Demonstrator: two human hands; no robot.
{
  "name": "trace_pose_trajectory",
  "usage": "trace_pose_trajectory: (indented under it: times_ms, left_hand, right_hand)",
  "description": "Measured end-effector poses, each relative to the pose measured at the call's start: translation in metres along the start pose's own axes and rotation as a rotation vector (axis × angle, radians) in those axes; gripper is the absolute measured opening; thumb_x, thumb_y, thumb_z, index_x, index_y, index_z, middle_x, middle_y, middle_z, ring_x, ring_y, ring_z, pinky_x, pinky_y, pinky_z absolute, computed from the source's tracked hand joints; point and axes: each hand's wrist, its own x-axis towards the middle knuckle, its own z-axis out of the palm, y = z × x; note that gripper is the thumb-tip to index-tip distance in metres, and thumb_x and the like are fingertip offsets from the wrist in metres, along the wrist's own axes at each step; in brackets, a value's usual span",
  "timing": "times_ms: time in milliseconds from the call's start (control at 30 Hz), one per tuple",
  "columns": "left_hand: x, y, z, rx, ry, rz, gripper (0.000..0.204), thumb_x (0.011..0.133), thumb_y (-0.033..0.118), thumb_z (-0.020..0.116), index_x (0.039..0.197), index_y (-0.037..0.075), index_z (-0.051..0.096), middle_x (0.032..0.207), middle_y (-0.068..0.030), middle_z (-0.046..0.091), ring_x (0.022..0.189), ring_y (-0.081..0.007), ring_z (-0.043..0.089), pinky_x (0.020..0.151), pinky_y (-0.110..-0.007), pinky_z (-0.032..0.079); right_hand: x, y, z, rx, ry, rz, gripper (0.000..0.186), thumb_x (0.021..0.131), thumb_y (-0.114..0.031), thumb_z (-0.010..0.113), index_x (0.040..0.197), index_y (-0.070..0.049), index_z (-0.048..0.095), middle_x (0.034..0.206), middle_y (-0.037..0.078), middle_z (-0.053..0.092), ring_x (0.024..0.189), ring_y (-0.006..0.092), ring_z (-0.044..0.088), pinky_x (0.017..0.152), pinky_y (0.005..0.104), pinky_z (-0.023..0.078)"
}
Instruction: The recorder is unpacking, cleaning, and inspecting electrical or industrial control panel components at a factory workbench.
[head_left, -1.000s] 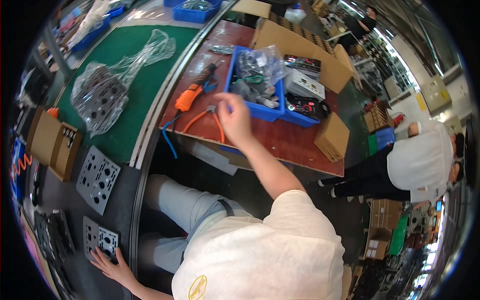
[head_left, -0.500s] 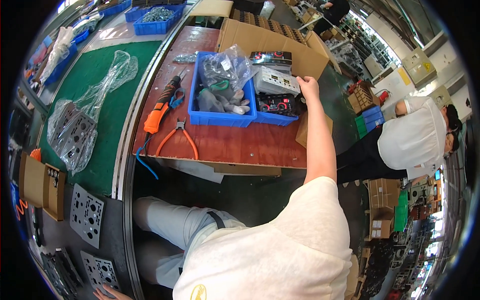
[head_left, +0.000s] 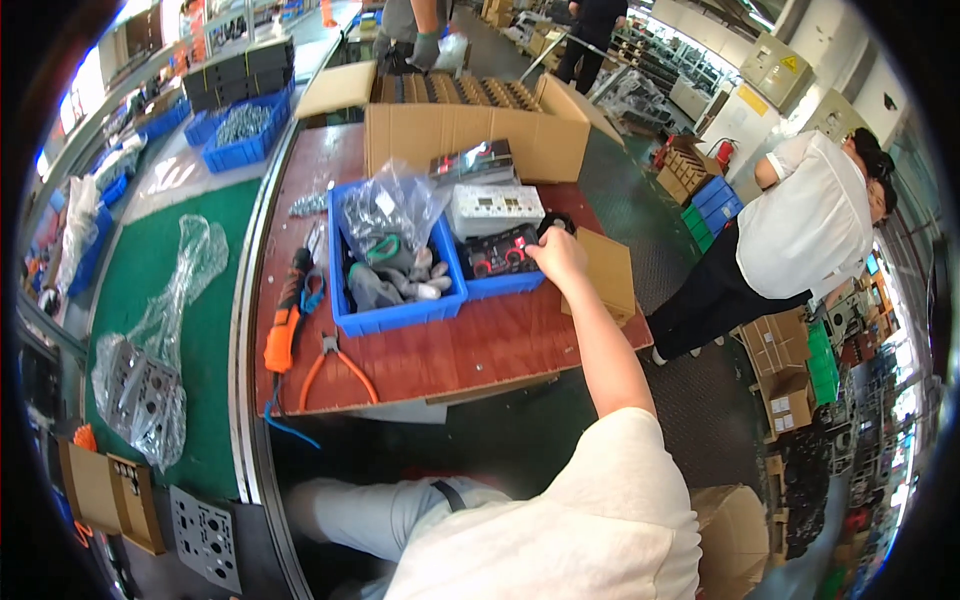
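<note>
My right hand reaches over the red-brown table, its fingers closed on the right end of a black panel unit with red markings. That unit lies at the front of a blue bin. Behind it in the bin sits a white panel unit with small dark windows, and another black unit is farther back. A second blue bin on the left holds grey gloves and a clear plastic bag. My left hand is out of view.
Orange-handled pliers and an orange-and-black power tool lie on the table's left. A large cardboard box stands behind the bins, a smaller carton right of my hand. Bagged plates rest on the green bench. People stand at the right.
My right hand has gone from the white unit's right end to the black unit in front of it. My left hand has left the picture. The view has shifted, showing more of the far side.
</note>
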Motion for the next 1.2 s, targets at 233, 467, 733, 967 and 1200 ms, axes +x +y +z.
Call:
trace_pose_trajectory:
  times_ms: [233, 467, 733, 967, 1200]
  left_hand:
    - [-0.003, -0.01, -0.002, -0.006, -0.005, 0.029, 0.039, 0.088, 0.029, 0.061, 0.118, 0.005, 0.053, 0.133, -0.018, 0.043, 0.127, -0.0365, 0.036, 0.098, -0.046, 0.04]
    - [-0.002, -0.019, -0.007, 0.063, 0.008, -0.001, 0.039, 0.088, 0.028, 0.061, 0.119, 0.005, 0.055, 0.136, -0.0195, 0.039, 0.122, -0.0383, 0.041, 0.09, -0.044, 0.046]
    - [-0.027, -0.042, -0.024, -0.016, 0.021, -0.125, 0.036, 0.083, 0.008, 0.06, 0.117, -0.001, 0.053, 0.13, -0.0157, 0.049, 0.125, -0.0343, 0.04, 0.102, -0.043, 0.033]
    - [-0.065, -0.014, -0.046, -0.208, -0.017, -0.28, 0.036, 0.08, 0.004, 0.062, 0.116, 0.002, 0.054, 0.125, -0.0119, 0.053, 0.129, -0.0324, 0.037, 0.104, -0.041, 0.031]
    - [-0.072, -0.025, -0.059, -0.152, -0.046, -0.284, 0.033, 0.077, 0.003, 0.065, 0.109, 0.001, 0.057, 0.116, -0.0115, 0.058, 0.121, -0.0318, 0.045, 0.097, -0.04, 0.04]
  right_hand:
    - [0.001, 0.001, 0.015, 0.241, 0.122, 0.028, 0.027, 0.075, -0.026, 0.07, 0.083, -0.003, 0.059, 0.082, 0.015, 0.065, 0.08, 0.0323, 0.063, 0.069, 0.0414, 0.05]
    - [0.006, -0.005, 0.012, 0.476, 0.047, -0.112, 0.025, 0.084, -0.021, 0.055, 0.095, 0.0, 0.056, 0.073, 0.022, 0.063, 0.071, 0.0403, 0.062, 0.064, 0.0444, 0.051]
    - [-0.094, -0.146, -0.058, 0.783, 0.136, -0.433, 0.02, 0.091, -0.011, 0.052, 0.106, 0.0, 0.055, 0.083, 0.01, 0.064, 0.055, 0.0164, 0.058, 0.048, 0.0289, 0.046]
    - [-0.241, -0.294, 0.026, 1.314, -1.325, -0.402, 0.024, 0.088, -0.013, 0.058, 0.108, -0.002, 0.055, 0.081, 0.001, 0.059, 0.053, 0.0051, 0.049, 0.044, 0.0194, 0.038]
    - [-0.295, -0.321, 0.09, 0.939, -1.871, -0.357, 0.014, 0.087, -0.011, 0.058, 0.1, -0.005, 0.06, 0.08, -0.001, 0.061, 0.059, 0.0036, 0.051, 0.046, 0.0166, 0.039]
